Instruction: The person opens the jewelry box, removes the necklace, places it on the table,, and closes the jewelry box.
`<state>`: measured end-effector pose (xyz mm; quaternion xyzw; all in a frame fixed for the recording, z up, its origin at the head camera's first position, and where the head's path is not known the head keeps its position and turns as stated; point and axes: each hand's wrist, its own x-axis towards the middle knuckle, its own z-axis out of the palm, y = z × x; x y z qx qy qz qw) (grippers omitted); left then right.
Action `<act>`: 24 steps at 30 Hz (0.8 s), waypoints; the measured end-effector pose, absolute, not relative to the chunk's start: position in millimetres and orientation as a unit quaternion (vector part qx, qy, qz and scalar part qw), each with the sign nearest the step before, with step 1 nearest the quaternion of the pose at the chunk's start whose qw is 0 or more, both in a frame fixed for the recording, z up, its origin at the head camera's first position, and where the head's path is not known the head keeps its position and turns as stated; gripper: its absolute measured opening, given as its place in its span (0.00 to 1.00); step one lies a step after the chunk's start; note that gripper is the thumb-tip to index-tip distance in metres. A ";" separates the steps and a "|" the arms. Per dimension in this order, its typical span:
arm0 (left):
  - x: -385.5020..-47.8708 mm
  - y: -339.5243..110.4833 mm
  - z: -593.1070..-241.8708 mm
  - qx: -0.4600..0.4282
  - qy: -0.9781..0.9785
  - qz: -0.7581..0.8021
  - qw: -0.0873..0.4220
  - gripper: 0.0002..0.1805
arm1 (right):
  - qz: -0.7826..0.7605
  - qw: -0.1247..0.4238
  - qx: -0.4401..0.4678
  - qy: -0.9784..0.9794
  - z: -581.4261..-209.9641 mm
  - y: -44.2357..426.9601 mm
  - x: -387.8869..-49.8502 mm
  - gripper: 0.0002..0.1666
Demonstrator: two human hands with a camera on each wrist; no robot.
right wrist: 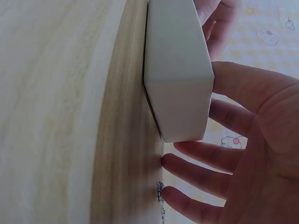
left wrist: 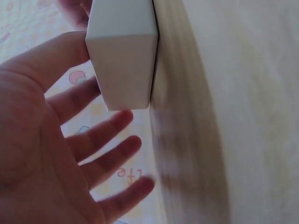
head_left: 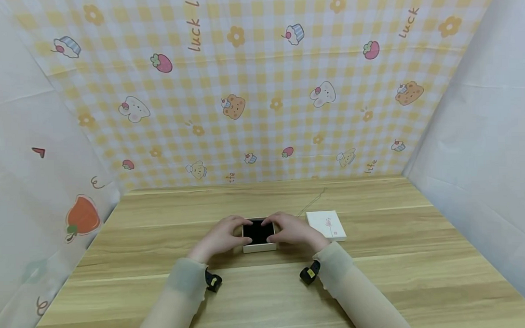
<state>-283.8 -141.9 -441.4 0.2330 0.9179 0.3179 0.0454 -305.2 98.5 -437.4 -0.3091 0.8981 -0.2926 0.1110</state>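
Observation:
In the head view a small white box [head_left: 259, 248] with a black inside [head_left: 258, 231] sits on the table between both hands. My left hand [head_left: 223, 237] is at its left end, thumb and index finger over the rim with tips at the black surface. My right hand [head_left: 293, 229] mirrors this at the right end. In the left wrist view the other fingers [left wrist: 114, 155] spread loosely beside the box's plain wall [left wrist: 124, 70]. The right wrist view shows similarly extended fingers [right wrist: 198, 177]. Whether the fingertips press or pinch the black part is hidden.
A white lid [head_left: 326, 224] with a pink printed design lies right of the right hand. Behind it a thin chain [head_left: 311, 202] stretches over the wooden table [head_left: 267, 294]. Patterned cloth [head_left: 260, 87] stands along the back, with pale cloth at both sides.

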 end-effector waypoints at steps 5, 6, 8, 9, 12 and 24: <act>-280.4 -135.6 -438.7 0.201 0.945 0.256 0.020 0.23 | -0.286 0.107 -0.311 0.900 -438.1 98.1 -304.9 0.23; -279.6 -134.6 -438.4 0.195 0.949 0.247 0.015 0.23 | -0.285 0.105 -0.310 0.901 -438.0 97.9 -304.9 0.23; -278.5 -133.0 -438.0 0.183 0.954 0.235 0.009 0.23 | -0.283 0.106 -0.307 0.903 -437.9 97.3 -304.7 0.23; -278.2 -132.4 -437.7 0.178 0.956 0.232 0.010 0.23 | -0.284 0.105 -0.305 0.903 -437.9 97.1 -304.4 0.23; -276.9 -131.9 -437.6 0.167 0.959 0.230 0.007 0.22 | -0.285 0.107 -0.294 0.906 -437.1 95.8 -303.5 0.22; -276.1 -130.2 -438.1 0.149 0.964 0.219 0.023 0.22 | -0.290 0.104 -0.281 0.909 -436.4 95.0 -300.9 0.21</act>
